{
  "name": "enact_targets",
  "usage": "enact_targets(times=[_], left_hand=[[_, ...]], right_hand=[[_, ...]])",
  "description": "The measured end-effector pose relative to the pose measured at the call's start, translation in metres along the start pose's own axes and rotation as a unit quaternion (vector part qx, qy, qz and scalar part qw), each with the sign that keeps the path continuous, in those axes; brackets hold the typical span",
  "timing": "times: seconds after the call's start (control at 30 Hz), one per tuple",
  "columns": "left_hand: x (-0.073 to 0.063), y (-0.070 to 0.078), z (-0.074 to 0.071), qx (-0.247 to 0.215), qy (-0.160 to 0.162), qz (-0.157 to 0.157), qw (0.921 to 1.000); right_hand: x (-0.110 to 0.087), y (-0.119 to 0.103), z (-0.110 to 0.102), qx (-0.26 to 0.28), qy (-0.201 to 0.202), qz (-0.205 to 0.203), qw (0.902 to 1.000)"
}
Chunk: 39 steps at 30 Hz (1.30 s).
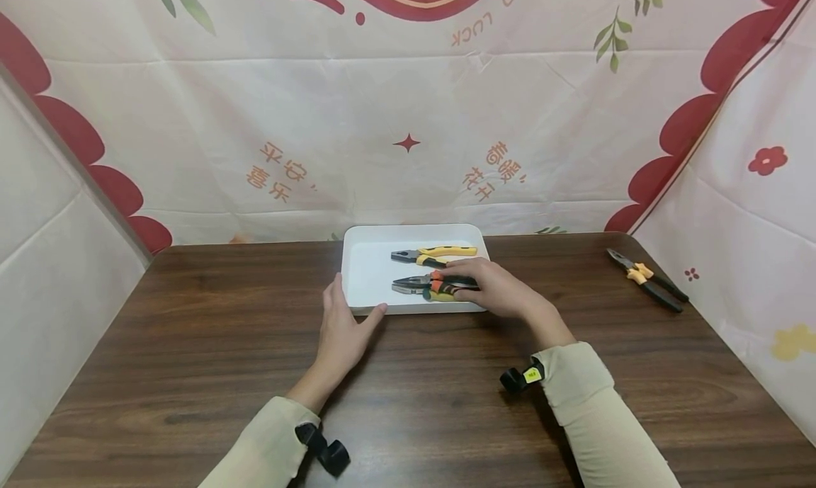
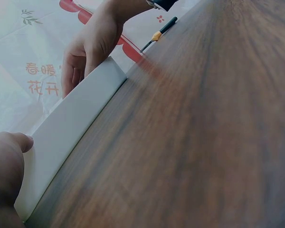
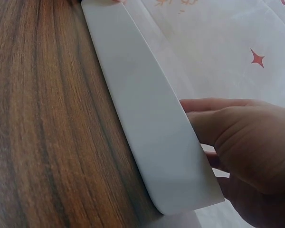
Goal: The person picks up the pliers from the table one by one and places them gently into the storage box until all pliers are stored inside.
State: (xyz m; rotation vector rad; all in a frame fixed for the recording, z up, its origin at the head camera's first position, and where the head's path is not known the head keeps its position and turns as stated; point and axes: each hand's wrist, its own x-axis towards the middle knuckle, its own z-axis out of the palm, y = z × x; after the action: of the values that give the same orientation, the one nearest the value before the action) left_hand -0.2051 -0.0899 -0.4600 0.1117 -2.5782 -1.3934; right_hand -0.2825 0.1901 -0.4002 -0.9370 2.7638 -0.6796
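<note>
A shallow white tray (image 1: 376,261) stands at the table's far edge with several pliers in it. My left hand (image 1: 341,328) holds its near left corner, fingers along the left side and thumb on the front wall; in the left wrist view that thumb touches the rim. My right hand (image 1: 500,288) reaches over the tray's right side and grips the handles of orange-and-black long-nose pliers (image 1: 417,281), partly covering them. Under these lie pliers with yellow-green handles (image 1: 441,297). Yellow-and-black pliers (image 1: 440,253) lie farther back, their handle end near my right fingers.
Another pair of pliers (image 1: 647,279) with yellow-and-black handles lies at the right edge of the brown wooden table (image 1: 408,396). Printed cloth (image 1: 357,120) hangs close behind the tray, and cloth walls flank both sides.
</note>
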Motion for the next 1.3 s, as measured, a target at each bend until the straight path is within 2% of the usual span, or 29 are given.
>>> enact_targets(times=[0.3,0.57,0.8,0.93,1.1,1.3], left_hand=[[0.001,0.002,-0.001,0.000,0.001,-0.005,1.0000],[0.002,0.002,0.002,-0.004,-0.002,-0.002,1.0000],[0.001,0.002,0.002,-0.001,0.001,-0.001,1.0000],[0.002,0.001,0.001,0.002,0.001,0.001,1.0000],[0.002,-0.002,0.002,0.000,0.006,0.004,1.0000],[0.002,-0.001,0.001,-0.002,0.006,0.007,1.0000]], right_hand=[[-0.004,-0.006,-0.008,0.001,-0.001,0.028,0.9996],[-0.020,-0.007,-0.017,0.001,0.045,0.033,0.9984],[-0.035,0.004,-0.020,-0.022,0.083,0.024,0.9960],[-0.046,0.013,-0.025,-0.020,0.096,0.017,0.9951],[-0.059,0.028,-0.035,-0.052,0.107,0.008,0.9929],[-0.078,0.042,-0.052,-0.093,0.126,0.035,0.9870]])
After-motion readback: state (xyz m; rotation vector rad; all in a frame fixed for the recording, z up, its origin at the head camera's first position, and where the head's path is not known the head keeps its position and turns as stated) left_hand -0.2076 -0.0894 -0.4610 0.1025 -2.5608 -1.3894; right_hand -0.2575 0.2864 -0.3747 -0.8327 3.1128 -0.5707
